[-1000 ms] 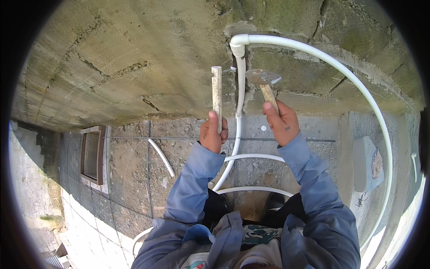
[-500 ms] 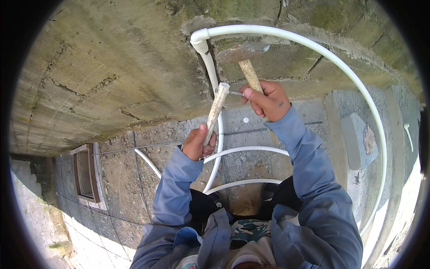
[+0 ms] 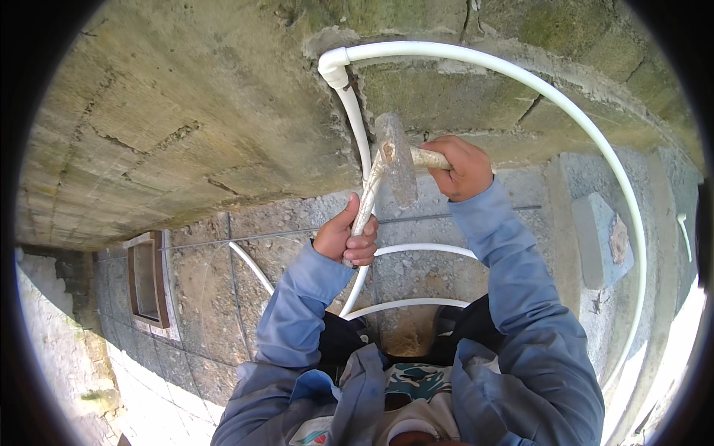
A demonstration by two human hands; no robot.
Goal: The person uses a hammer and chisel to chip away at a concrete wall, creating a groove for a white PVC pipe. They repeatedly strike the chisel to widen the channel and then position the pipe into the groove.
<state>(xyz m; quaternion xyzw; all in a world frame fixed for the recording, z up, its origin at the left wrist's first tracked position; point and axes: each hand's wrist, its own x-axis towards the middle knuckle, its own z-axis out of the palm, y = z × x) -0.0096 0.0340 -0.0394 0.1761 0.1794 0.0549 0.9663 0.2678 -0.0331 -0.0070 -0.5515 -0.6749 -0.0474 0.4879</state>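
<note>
My left hand grips a pale chisel and holds it slanted up against the concrete block wall, next to a white plastic pipe. My right hand is closed on the wooden handle of a hammer. The hammer's blurred grey head sits at the chisel's top end. Both arms wear blue sleeves.
The white pipe bends at an elbow and curves away right along the wall. More white pipes cross below my hands. A brown-framed window is set in the wall at left. A grey block juts out at right.
The hammer swung down from a raised position onto the chisel's end. My left hand tilted the chisel from upright to slanted and moved it closer to the pipe.
</note>
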